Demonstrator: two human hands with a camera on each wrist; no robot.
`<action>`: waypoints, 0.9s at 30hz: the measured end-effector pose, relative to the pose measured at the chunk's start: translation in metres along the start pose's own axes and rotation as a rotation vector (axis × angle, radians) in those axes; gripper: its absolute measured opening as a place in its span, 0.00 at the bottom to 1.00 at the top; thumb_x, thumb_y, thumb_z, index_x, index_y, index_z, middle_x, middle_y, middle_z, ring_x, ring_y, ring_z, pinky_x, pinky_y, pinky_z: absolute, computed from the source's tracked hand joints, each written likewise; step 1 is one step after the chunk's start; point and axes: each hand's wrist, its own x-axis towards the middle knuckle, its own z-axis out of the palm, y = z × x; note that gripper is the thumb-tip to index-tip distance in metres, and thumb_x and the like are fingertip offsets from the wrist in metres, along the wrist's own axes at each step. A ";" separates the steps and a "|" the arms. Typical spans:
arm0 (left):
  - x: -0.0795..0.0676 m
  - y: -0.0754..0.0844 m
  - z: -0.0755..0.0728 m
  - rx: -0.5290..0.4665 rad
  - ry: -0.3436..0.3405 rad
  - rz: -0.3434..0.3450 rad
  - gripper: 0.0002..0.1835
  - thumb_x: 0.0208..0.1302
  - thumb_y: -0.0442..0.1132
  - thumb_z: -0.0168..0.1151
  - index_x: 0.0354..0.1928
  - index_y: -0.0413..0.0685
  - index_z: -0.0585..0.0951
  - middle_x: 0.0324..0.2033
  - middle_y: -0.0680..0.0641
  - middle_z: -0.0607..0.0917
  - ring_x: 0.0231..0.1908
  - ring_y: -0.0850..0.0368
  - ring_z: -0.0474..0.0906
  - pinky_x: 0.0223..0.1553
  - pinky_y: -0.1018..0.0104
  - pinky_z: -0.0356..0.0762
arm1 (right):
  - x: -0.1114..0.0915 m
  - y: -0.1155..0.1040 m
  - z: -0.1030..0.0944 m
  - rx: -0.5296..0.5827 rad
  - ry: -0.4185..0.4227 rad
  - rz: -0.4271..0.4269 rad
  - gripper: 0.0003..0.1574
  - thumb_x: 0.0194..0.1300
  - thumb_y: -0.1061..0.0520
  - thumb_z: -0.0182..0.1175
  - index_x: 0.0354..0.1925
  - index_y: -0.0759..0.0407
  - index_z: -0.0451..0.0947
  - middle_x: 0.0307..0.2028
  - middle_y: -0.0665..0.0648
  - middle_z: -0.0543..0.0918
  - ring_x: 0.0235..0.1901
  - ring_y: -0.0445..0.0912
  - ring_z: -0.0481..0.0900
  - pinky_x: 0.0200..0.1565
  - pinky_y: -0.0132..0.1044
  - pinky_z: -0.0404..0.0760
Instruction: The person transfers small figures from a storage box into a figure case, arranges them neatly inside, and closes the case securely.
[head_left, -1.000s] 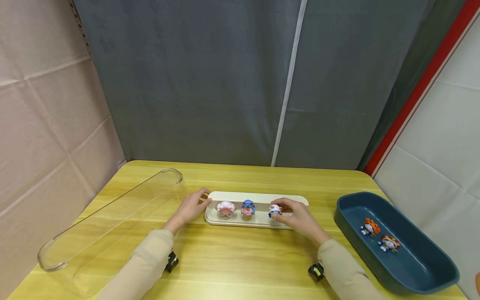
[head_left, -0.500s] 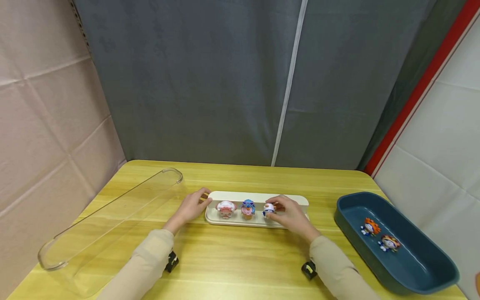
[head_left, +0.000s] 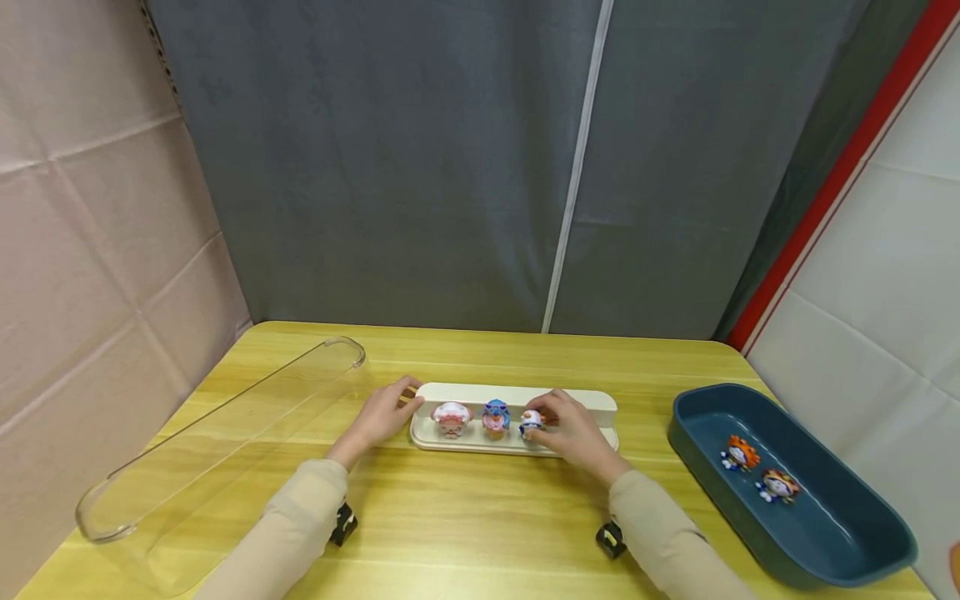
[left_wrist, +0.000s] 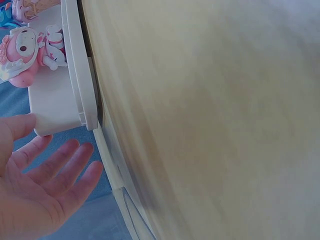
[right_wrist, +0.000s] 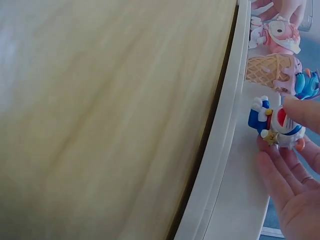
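A long cream display base [head_left: 577,444] holds a row of toy figurines. My right hand [head_left: 572,433] pinches a small white-and-blue figurine [right_wrist: 282,122] between thumb and fingers, standing it over the base's lower step. Close beside it is a blue figurine with an ice-cream cone [right_wrist: 270,70]. Farther left stands a pink-and-white figurine [left_wrist: 30,52]. My left hand [head_left: 384,414] is at the base's left end, thumb and index fingertip touching the corner while the other fingers spread loosely.
A clear plastic cover [head_left: 225,454] lies slanted at the left of the wooden table [head_left: 450,525]. To the right, a dark blue bin [head_left: 840,533] contains two orange-maned figurines [head_left: 740,454]. A grey curtain [head_left: 375,167] hangs behind the table.
My right hand has slid the white-and-blue figurine leftward along the base, closer to the cone figurine. The left hand has stayed where it was.
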 end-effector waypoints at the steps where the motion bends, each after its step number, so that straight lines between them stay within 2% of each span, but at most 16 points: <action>1: 0.000 0.000 0.000 0.000 0.000 0.000 0.12 0.62 0.39 0.54 0.46 0.43 0.74 0.39 0.42 0.79 0.37 0.48 0.77 0.41 0.55 0.73 | 0.000 0.000 0.001 -0.009 0.002 0.003 0.19 0.45 0.61 0.69 0.38 0.57 0.76 0.33 0.49 0.72 0.34 0.41 0.73 0.38 0.31 0.76; 12: -0.001 -0.002 0.000 0.003 -0.003 0.000 0.13 0.62 0.39 0.54 0.47 0.42 0.73 0.39 0.41 0.79 0.37 0.48 0.77 0.41 0.55 0.73 | 0.001 -0.001 0.003 -0.062 0.004 0.034 0.19 0.44 0.61 0.70 0.38 0.57 0.76 0.31 0.48 0.71 0.32 0.40 0.71 0.36 0.33 0.75; 23: 0.000 -0.003 0.001 -0.008 0.005 0.000 0.13 0.62 0.39 0.54 0.47 0.43 0.74 0.39 0.42 0.79 0.37 0.49 0.77 0.41 0.55 0.73 | 0.001 -0.004 0.004 -0.122 0.025 0.014 0.18 0.44 0.60 0.70 0.36 0.58 0.77 0.29 0.46 0.71 0.29 0.39 0.70 0.33 0.33 0.74; 27: -0.001 -0.003 0.001 -0.011 0.006 0.004 0.13 0.62 0.39 0.54 0.47 0.43 0.73 0.39 0.42 0.79 0.37 0.49 0.77 0.41 0.55 0.73 | 0.000 -0.006 0.004 -0.185 0.028 0.025 0.18 0.44 0.58 0.70 0.36 0.55 0.77 0.28 0.44 0.70 0.28 0.38 0.70 0.31 0.32 0.73</action>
